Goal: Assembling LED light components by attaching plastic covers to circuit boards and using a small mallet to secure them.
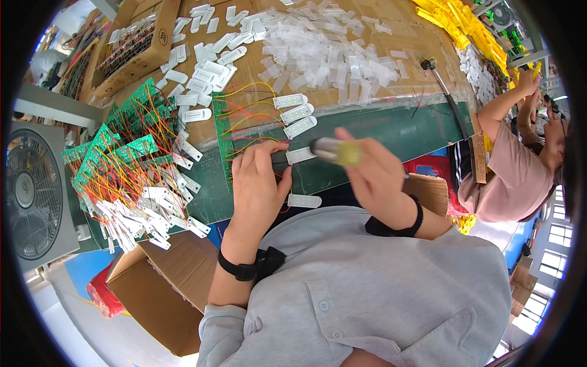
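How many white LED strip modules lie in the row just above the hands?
3, stacked by the wires: top, middle, bottom. A fourth sits by the left hand; others may be hidden.

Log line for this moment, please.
left hand: pressing white light strip | right hand: holding screwdriver | green mat
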Motion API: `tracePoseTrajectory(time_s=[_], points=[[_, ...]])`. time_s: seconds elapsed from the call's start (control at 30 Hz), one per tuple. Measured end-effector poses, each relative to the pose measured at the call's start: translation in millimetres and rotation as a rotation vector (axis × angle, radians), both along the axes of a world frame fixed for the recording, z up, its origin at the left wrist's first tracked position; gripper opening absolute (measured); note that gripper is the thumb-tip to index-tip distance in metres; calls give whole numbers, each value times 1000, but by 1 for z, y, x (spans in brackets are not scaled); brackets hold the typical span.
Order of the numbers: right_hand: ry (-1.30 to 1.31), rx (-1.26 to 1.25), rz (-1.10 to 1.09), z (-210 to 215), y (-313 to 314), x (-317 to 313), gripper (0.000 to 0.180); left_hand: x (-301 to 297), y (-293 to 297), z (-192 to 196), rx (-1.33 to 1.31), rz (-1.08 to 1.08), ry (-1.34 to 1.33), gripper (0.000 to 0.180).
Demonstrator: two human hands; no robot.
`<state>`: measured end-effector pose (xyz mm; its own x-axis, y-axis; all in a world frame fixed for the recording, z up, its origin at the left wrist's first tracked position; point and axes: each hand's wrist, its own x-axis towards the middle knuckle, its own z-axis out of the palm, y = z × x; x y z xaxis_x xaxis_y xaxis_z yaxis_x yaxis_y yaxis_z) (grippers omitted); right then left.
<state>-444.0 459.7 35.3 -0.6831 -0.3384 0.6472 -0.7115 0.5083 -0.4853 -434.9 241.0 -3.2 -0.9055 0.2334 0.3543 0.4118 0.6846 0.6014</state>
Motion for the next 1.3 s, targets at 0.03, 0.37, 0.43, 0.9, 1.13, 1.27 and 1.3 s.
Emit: tracePoseTrajectory(time_s=[0.03,0.37,0.43,0.9,1.13,1.27,1.3], points=[[-88,68,-15,-12,-7,0,46,0,2,-2,39,6,21,54],[-254,320,-297,-8,21,-21,45,-1,0,6,-34,8,-75,42],[-258,359,-365,-10,40,-26,44,-2,0,3,-69,-42,49,28],[-248,359,-497,-19,49,-97,19,-6,7,4,-23,-42,49,12],[-345,452,-269,-18,51,-107,18,-11,9,9,-29,-62,82,11],[-349,502,-259,-8,37,-102,14,-18,14,12,10,-30,106,11],[-362,399,-204,-2,28,-96,14,-19,14,13,-5,-5,106,11]])
